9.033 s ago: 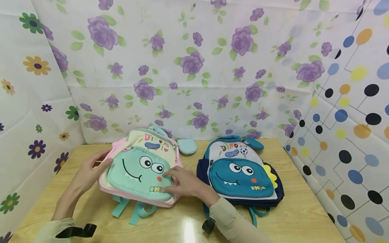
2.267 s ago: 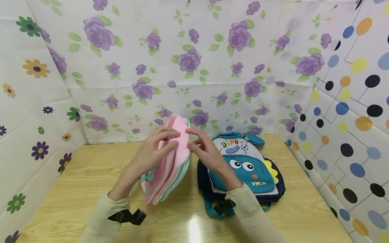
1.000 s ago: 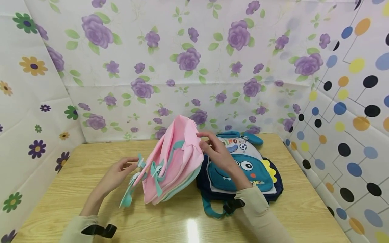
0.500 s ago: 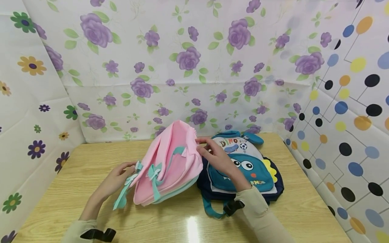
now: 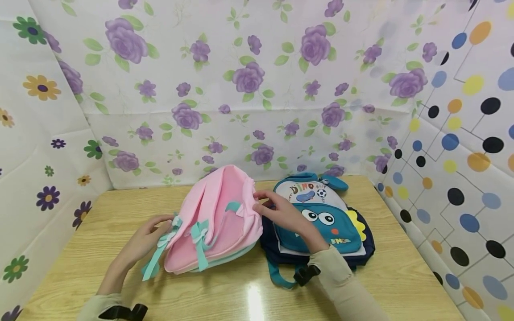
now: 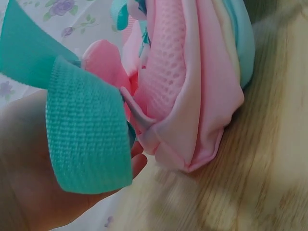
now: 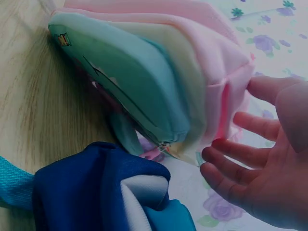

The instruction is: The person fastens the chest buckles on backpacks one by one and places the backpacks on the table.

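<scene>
Right fingers [image 7: 260, 126] spread apart against one pink backpack [image 5: 225, 227], left fingers [image 5: 161, 218] by one teal strap [image 6: 91, 134], can't tell if gripping; one blue backpack [image 5: 317, 236] right of both.

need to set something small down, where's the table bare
The table is bare along its front between the two sleeves, beyond the left hand to the left of the pink backpack, and right of the blue backpack, toward the dotted wall. It's crowded between the backpacks, where the right hand reaches across.
</scene>
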### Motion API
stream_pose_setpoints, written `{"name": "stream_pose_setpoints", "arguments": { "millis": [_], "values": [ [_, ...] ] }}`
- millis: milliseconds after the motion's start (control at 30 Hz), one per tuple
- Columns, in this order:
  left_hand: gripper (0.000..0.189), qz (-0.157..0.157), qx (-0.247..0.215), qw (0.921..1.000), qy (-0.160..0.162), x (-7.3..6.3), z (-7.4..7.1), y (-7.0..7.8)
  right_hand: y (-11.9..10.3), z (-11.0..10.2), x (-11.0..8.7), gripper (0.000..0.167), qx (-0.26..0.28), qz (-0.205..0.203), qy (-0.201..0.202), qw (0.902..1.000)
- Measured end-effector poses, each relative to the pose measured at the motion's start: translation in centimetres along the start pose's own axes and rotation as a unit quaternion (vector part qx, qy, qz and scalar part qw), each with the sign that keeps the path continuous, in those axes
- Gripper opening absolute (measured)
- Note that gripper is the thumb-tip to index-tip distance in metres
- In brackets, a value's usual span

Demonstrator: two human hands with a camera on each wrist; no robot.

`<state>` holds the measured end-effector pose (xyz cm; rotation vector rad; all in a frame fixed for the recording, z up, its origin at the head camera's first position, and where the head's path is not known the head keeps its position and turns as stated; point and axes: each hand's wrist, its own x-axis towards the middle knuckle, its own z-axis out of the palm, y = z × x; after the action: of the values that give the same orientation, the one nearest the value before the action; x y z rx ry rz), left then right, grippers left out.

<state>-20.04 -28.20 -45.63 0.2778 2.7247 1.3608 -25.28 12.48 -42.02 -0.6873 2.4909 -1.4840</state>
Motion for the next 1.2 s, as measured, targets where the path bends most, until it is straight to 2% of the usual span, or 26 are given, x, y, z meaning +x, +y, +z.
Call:
{"name": "stream_pose_setpoints", "arguments": {
  "millis": [367, 567, 733, 867, 1200],
  "values": [
    [0.044, 0.013, 0.021, 0.9996, 0.013, -0.7, -1.2, -0.5, 0.6, 1.6, 0.3, 0.049, -0.061, 0.018, -0.064, 0.9959],
    [0.046, 0.018, 0.062, 0.9976, 0.025, -0.8, -1.8, -0.4, 0.6, 2.5, 0.7, 0.048, -0.105, 0.006, -0.081, 0.9912],
    [0.051, 0.002, 0.088, 0.9958, 0.027, -0.8, -2.3, -0.1, 0.8, 3.2, 1.1, 0.044, -0.150, -0.012, -0.097, 0.9838],
    [0.053, -0.005, 0.098, 0.9948, 0.026, -0.9, -2.6, 0.1, 1.0, 3.7, 1.4, 0.042, -0.169, -0.024, -0.103, 0.9799],
    [0.054, -0.005, 0.109, 0.9938, 0.024, -0.9, -3.0, 0.1, 0.8, 5.0, 1.7, 0.035, -0.193, -0.013, -0.110, 0.9749]
  ]
}}
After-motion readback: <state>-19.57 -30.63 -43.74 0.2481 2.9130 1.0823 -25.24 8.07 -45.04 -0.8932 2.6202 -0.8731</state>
